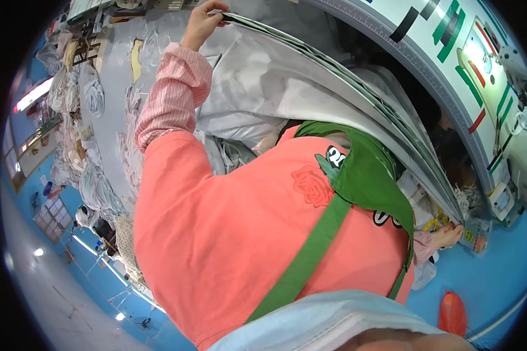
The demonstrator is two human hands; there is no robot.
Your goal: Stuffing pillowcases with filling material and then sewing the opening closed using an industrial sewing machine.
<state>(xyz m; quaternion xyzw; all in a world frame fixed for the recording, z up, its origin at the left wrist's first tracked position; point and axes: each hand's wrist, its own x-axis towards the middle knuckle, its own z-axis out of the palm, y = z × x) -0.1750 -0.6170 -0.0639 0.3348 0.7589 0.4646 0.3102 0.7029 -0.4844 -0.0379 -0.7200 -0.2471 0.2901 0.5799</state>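
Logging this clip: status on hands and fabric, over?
Left hand gripping one end of the stacked grey fabric sheets. Right hand pinching the other end, low by the white table. Own coral shirt and green apron block the view between.

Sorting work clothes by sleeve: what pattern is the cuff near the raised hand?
Fine pink-and-white stripes on the sleeve cuff, clearest in the head view.
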